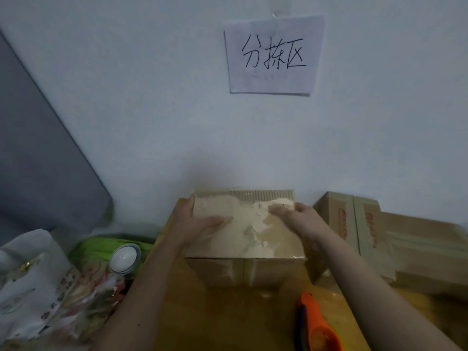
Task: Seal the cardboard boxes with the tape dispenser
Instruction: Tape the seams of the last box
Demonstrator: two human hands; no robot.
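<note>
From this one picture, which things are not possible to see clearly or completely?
- Tape dispenser, head view: cut off by the bottom edge, so its tape roll is not visible.
- Box top: both hands, left hand and right hand, cover parts of it; the picture is blurred, so tape there is unclear.
- Second box: its red print is too blurred to read.

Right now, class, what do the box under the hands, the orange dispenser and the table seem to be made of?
Box: brown corrugated cardboard; fluting shows along its far edge, and the top looks torn pale, partly glossy as if taped. Dispenser: apparently smooth moulded plastic, bright orange. Table: probably wood or wood-look laminate, yellowish with a slight sheen.
</note>
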